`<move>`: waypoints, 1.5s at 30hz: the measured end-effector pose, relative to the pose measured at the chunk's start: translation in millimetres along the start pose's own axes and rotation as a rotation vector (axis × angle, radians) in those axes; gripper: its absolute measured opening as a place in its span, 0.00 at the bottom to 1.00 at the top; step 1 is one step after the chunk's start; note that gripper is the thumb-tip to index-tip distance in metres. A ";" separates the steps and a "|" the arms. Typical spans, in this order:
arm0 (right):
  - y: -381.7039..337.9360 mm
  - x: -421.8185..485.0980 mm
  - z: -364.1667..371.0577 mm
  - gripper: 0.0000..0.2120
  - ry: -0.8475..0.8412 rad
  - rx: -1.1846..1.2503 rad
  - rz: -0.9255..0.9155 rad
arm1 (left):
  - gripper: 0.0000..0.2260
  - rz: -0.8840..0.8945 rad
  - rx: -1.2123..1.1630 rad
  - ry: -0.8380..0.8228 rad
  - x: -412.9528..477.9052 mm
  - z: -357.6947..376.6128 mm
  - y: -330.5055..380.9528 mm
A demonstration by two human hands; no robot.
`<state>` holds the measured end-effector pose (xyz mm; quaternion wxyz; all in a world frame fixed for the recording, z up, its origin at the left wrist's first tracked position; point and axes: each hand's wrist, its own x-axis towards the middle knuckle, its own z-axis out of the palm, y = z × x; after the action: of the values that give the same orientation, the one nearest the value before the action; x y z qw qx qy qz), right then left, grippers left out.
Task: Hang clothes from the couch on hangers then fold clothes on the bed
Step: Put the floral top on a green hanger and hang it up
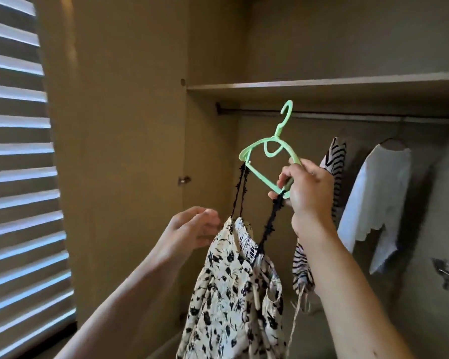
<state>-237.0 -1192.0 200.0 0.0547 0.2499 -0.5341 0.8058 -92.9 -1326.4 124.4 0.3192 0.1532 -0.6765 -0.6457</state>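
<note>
Nearest the camera, the flowered dress (233, 294) is hanging between the two forearms, its top edge level with the left hand (192, 226). That hand is hovering just beside the dress with its fingers loosely curled and gripping nothing. Whether the fingertips are brushing the cloth cannot be told.

A little higher and further out, the right hand (306, 193) is gripping the lower right end of the green hanger (265, 161), fingers curled round the plastic and pinching the right strap (271, 221) against it. The left strap (240, 193) is looping over the hanger's other end. The hanger is sitting tilted, its long axis running from upper left down to lower right into the gripping hand, so the hook is rising up and to the left of that hand.

Beyond the hook, the rail (347, 115) is running left to right under the shelf (322, 82). The hook's tip is crossing the rail in the picture, but it is hanging nearer to the camera and is not yet over it. So the right hand, the one carrying the load, is probably going to need to lift and push away.

On the rail to the right, a striped top (333, 161) and a white shirt (376, 193) are hanging, and bare rail is showing to their left, straight behind the hook.
</note>
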 end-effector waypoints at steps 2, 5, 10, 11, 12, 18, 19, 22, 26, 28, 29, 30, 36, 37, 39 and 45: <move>15.0 33.2 22.8 0.11 0.074 -0.046 -0.027 | 0.10 -0.003 0.000 -0.053 55.8 -12.5 -0.6; 34.3 80.2 49.8 0.11 0.154 -0.127 -0.072 | 0.09 0.023 -0.021 -0.124 129.5 -19.8 -1.7; 75.1 151.9 80.2 0.13 0.225 -0.196 -0.101 | 0.12 0.043 -0.036 -0.246 221.9 -11.6 -22.7; 86.2 166.2 83.1 0.13 0.246 -0.202 -0.105 | 0.12 0.044 -0.031 -0.268 238.9 -7.3 -29.6; 97.1 179.9 84.9 0.13 0.265 -0.210 -0.112 | 0.12 0.044 -0.030 -0.286 254.6 -2.8 -36.0; 147.2 264.7 82.7 0.11 0.343 -0.198 -0.108 | 0.12 0.034 -0.075 -0.323 354.1 28.0 -66.0; 151.6 279.3 81.1 0.11 0.361 -0.203 -0.111 | 0.12 0.036 -0.079 -0.336 369.9 34.3 -66.6; 159.2 322.6 75.1 0.11 0.415 -0.227 -0.128 | 0.12 0.066 -0.090 -0.390 416.6 58.4 -61.4; 162.2 368.2 68.2 0.09 0.470 -0.285 -0.111 | 0.12 0.116 -0.124 -0.464 476.7 96.2 -42.8; 165.1 386.2 65.6 0.08 0.487 -0.315 -0.101 | 0.12 0.134 -0.146 -0.489 503.1 114.4 -34.6; 167.1 394.6 64.0 0.08 0.494 -0.333 -0.101 | 0.12 0.142 -0.155 -0.509 514.7 123.6 -32.5; 168.8 402.5 63.4 0.08 0.504 -0.352 -0.098 | 0.13 0.146 -0.156 -0.531 525.9 131.7 -31.6; 173.8 443.3 65.2 0.09 0.522 -0.395 -0.053 | 0.12 0.125 -0.158 -0.624 572.8 160.9 -34.2; 174.5 450.8 66.6 0.10 0.528 -0.411 -0.057 | 0.12 0.124 -0.168 -0.644 579.9 164.5 -36.0; 175.9 463.9 70.2 0.10 0.533 -0.441 -0.059 | 0.12 0.110 -0.182 -0.665 592.4 168.6 -39.6; 187.7 495.9 77.4 0.09 0.548 -0.467 -0.053 | 0.11 0.111 -0.193 -0.726 617.1 177.4 -49.3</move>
<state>-707.9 -1428.9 295.8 0.2724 0.0194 -0.6628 0.6972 -677.1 -1576.9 227.7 0.1061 -0.1531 -0.6889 -0.7005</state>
